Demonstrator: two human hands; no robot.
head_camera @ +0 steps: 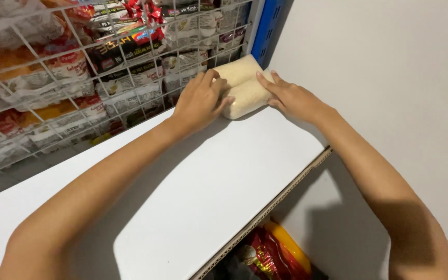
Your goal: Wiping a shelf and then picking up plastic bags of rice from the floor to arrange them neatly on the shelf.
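Note:
Two clear bags of pale grain (242, 85) lie side by side at the far end of a white shelf board (219, 176), against the wire mesh. My left hand (199, 101) rests on the left side of the bags, fingers curled over their top. My right hand (290, 97) presses flat against their right side, fingers stretched along the bag. Both forearms reach across the board from the near edge.
A white wire mesh panel (73, 62) stands at the left, with several packaged goods stacked behind it. A blue upright (266, 28) and a plain white wall (390, 78) lie to the right. Red and yellow packets (276, 254) show on the shelf below.

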